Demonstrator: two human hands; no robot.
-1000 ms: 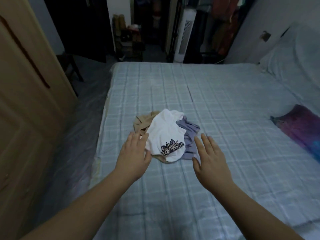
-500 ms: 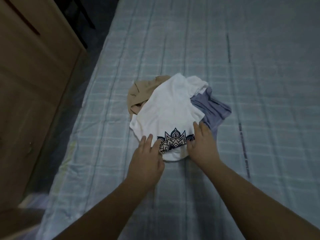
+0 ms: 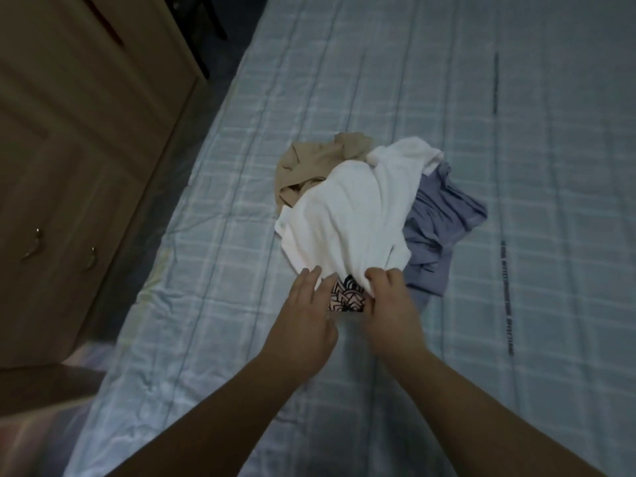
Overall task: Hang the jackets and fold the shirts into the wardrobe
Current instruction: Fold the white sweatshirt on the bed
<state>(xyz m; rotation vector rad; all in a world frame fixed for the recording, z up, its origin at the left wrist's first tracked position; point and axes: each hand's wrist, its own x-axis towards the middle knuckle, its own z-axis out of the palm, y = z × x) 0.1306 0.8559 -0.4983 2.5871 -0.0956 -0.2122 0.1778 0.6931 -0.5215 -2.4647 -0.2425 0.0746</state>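
A small heap of clothes lies on the bed [image 3: 344, 80]. On top is a white shirt [image 3: 351, 215] with a dark mandala print at its near hem. A beige garment [image 3: 309, 163] lies under it at the far left, a lavender-blue one [image 3: 440, 225] at the right. My right hand [image 3: 389, 304] pinches the white shirt's near edge, fingers curled into the fabric. My left hand [image 3: 303, 315] rests beside it on the printed hem, fingers stretched out and slightly apart.
A wooden wardrobe [image 3: 79, 139] with two metal drawer handles [image 3: 62, 246] stands close along the bed's left side, with a narrow strip of floor between. The pale checked bedsheet spreads wide to the right and behind the heap.
Both hands moved from beside the heap onto the white shirt's near hem. My right hand has closed on the fabric and bunched it, partly covering the print. My view has tilted down and closer.
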